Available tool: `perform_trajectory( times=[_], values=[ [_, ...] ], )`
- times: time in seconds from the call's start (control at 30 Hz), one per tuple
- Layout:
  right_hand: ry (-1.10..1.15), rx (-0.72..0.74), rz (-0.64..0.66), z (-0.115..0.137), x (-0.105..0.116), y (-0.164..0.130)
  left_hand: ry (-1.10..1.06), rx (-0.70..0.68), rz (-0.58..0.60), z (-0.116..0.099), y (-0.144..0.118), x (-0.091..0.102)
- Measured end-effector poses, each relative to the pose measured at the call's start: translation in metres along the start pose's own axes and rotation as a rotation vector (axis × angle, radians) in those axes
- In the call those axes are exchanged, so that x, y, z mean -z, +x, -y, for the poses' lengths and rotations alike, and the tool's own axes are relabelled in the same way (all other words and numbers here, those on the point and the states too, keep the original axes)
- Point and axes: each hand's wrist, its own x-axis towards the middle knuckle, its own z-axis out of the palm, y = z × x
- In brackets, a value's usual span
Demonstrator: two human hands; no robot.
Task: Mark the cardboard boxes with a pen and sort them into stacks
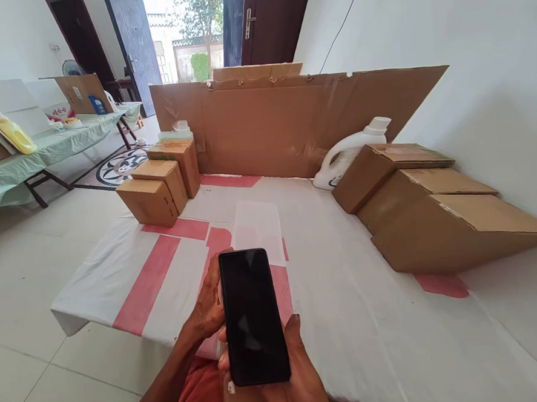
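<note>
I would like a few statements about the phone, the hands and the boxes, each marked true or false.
1. Both hands hold the phone. True: the left hand and right hand grip it.
2. The phone screen shows a bright picture. False: it is dark.
3. Three cardboard boxes stand at the far left of the white sheet. True.
4. The white jug lies on the floor tiles. False: it lies on the sheet, beside the tilted boxes at the right.

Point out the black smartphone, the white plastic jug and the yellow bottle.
Black smartphone (254, 316), head view, middle of dark screen.
White plastic jug (345, 154), head view, on its body.
Yellow bottle (16, 135), head view, on its side.
</note>
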Motion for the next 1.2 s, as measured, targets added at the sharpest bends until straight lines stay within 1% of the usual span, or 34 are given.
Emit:
perform_trajectory(
  times=[0.13, 0.27, 0.4, 0.5, 0.57, 0.63, 0.67, 0.77, 0.8, 0.83, 0.9, 1.0, 1.1, 1.2],
  values=[
    [0.031, -0.03, 0.06, -0.006, 0.006, 0.005, -0.008, 0.027, 0.003, 0.008, 0.004, -0.004],
    [0.048, -0.023, 0.016, -0.008, 0.005, 0.006, -0.009, 0.035, 0.015, 0.008, 0.006, -0.003],
    [0.069, -0.011, -0.027, -0.008, 0.006, 0.004, -0.024, 0.0, 0.031, 0.002, 0.004, 0.001],
    [0.058, -0.007, -0.116, 0.0, 0.01, -0.002, -0.071, -0.032, 0.085, -0.005, 0.004, 0.005],
    [0.017, 0.018, -0.207, 0.013, 0.016, -0.005, -0.113, -0.042, 0.105, -0.008, 0.005, 0.006],
    [-0.064, 0.109, -0.337, 0.03, 0.028, -0.002, -0.15, -0.037, 0.107, -0.009, 0.007, 0.007],
    [-0.123, 0.191, -0.425, 0.039, 0.038, 0.002, -0.159, -0.034, 0.105, -0.009, 0.007, 0.007],
    [-0.4, 0.442, -0.694, 0.063, 0.078, 0.024, -0.157, -0.02, 0.09, -0.007, 0.009, 0.007],
    [-0.517, 0.477, -0.73, 0.068, 0.094, 0.033, -0.156, -0.018, 0.089, -0.006, 0.009, 0.006],
    [-0.624, 0.487, -0.752, 0.072, 0.11, 0.042, -0.157, -0.017, 0.09, -0.006, 0.009, 0.006],
    [-0.748, 0.479, -0.786, 0.075, 0.138, 0.058, -0.163, -0.01, 0.095, -0.005, 0.008, 0.006],
    [-0.843, 0.472, -0.873, 0.073, 0.167, 0.069, -0.173, 0.019, 0.095, -0.002, 0.01, 0.008],
    [-0.951, 0.449, -0.945, 0.069, 0.179, 0.07, -0.188, 0.046, 0.083, 0.0, 0.012, 0.008],
    [-1.071, 0.41, -0.97, 0.068, 0.183, 0.066, -0.195, 0.054, 0.074, 0.003, 0.015, 0.008]
  ],
)
